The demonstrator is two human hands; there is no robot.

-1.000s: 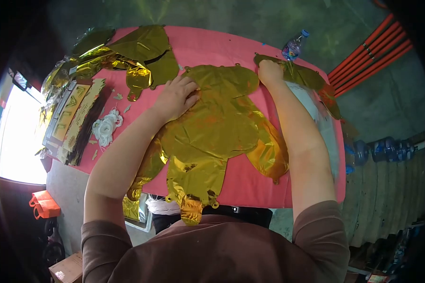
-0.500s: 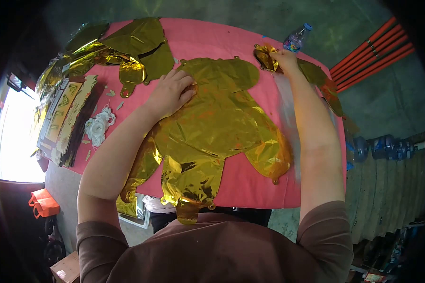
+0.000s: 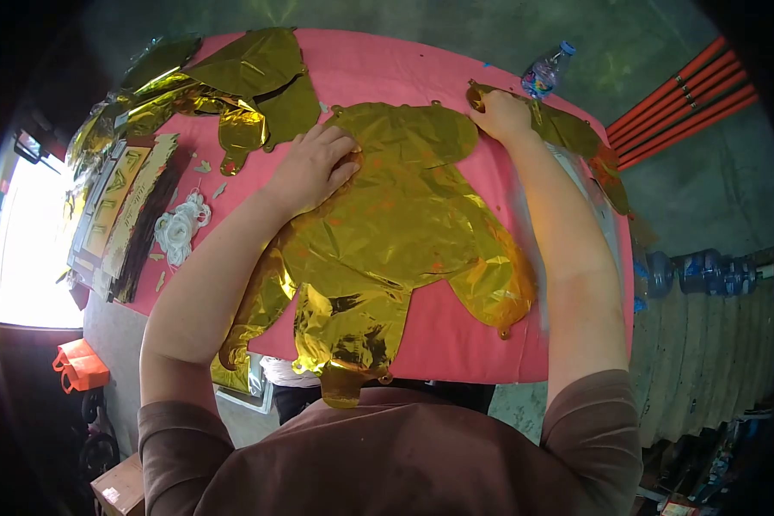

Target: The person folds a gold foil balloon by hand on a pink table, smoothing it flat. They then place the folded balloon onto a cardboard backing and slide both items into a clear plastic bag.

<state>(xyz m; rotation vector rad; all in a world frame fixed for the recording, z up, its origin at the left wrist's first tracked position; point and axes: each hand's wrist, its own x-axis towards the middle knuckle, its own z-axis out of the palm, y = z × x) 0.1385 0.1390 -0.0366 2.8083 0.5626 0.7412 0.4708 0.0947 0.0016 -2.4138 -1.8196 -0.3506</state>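
From my head camera, the big gold foil balloon [image 3: 396, 232] lies deflated in the middle of the pink bench [image 3: 387, 73]. Its lower lobes hang over the near edge toward me.

My left hand [image 3: 311, 168] rests palm down on its upper left part, fingers spread and pressing the foil flat. My right hand [image 3: 500, 113] is at the far edge, fingers curled down on the end of a second foil piece [image 3: 568, 129], just beside the balloon's top. I cannot tell whether they pinch it or only press.

As I judge it, the balloon is laid out and mostly smoothed, but wrinkled and not folded.

A heap of foil [image 3: 249, 73] lies far left, with packets [image 3: 120, 211] and white string [image 3: 181, 228] nearby. A water bottle [image 3: 546, 70] stands beyond my right hand.
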